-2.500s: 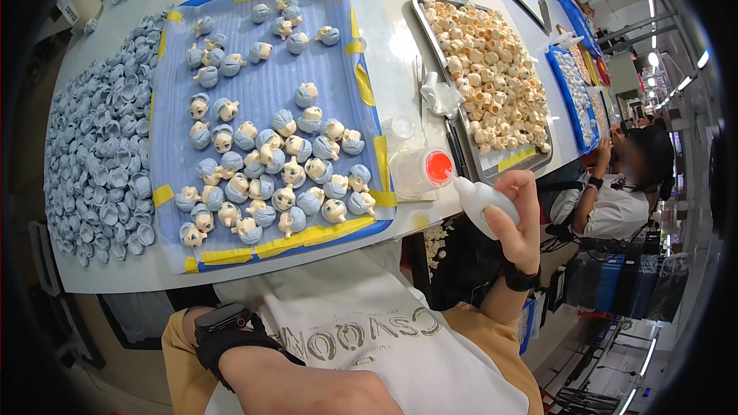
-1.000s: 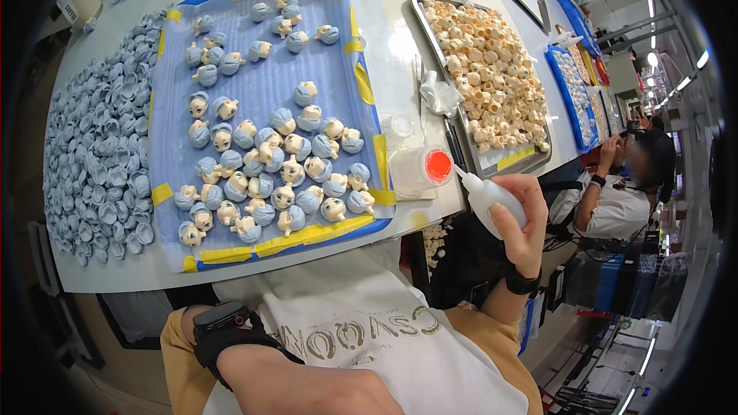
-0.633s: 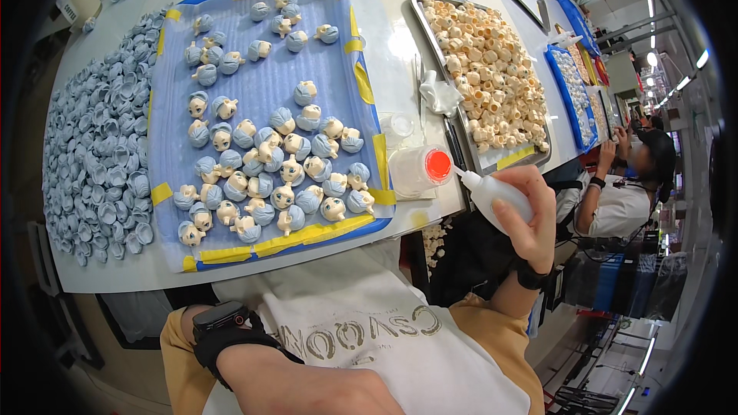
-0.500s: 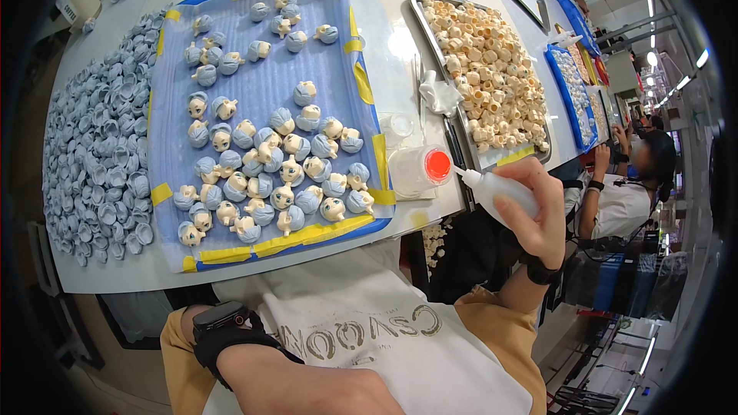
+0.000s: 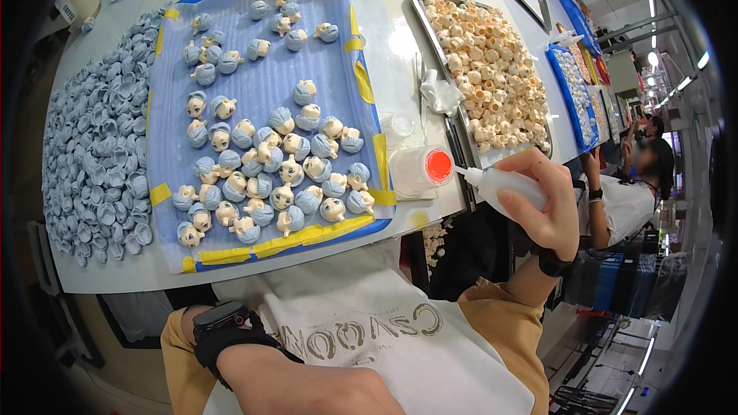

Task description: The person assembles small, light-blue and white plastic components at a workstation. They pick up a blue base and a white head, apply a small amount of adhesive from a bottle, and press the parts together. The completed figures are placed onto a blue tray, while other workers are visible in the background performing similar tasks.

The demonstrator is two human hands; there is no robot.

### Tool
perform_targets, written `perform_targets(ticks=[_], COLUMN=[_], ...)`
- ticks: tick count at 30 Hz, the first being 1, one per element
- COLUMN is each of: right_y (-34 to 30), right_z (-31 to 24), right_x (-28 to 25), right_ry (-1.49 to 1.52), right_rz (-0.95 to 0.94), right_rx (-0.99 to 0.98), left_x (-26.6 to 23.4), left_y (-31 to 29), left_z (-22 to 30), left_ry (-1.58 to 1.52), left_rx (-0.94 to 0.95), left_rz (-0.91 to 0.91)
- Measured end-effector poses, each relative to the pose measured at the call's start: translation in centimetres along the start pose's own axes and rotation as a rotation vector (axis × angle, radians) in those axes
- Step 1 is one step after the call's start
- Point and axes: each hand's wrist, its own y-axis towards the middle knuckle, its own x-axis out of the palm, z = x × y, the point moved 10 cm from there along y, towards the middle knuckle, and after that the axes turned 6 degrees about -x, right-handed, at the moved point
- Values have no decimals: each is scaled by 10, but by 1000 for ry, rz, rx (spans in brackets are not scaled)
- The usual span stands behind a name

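My right hand (image 5: 555, 204) is closed around a white squeeze bottle (image 5: 511, 190) with a thin nozzle. The nozzle tip points left, close beside the red top of a translucent white plastic jar (image 5: 403, 171) at the table's front edge. In front of my white apron, the back of my left hand (image 5: 323, 388) shows at the bottom of the view. Its fingers are cut off by the lower edge, so what they do is hidden. A blue tray (image 5: 254, 111) lined with bluish foam sheet and yellow tape bears many small doll heads (image 5: 282, 197) with light-blue hair.
Left of the tray lies a heap of light-blue hair shells (image 5: 100, 154). A metal tray (image 5: 419, 11) of beige hollow face pieces stands right of it. Tweezers (image 5: 422, 96) and crumpled white tissue (image 5: 440, 96) lie between. At the far right a co-worker (image 5: 623, 204) sits.
My right hand and the squeeze bottle have shifted slightly to the right; the nozzle stays near the red jar top. My left hand has barely moved. The co-worker's arms have moved.
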Motion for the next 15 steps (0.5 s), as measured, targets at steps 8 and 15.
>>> perform_targets(ticks=[8, 15], right_y=[1, 2], right_z=[1, 3], right_x=[0, 1], right_ry=[19, 15], right_rz=[-8, -23], right_rx=[-3, 18], left_x=[-2, -5], left_y=[2, 2], left_z=[3, 7], left_ry=[10, 42], left_rx=[-10, 17], left_rz=[9, 34])
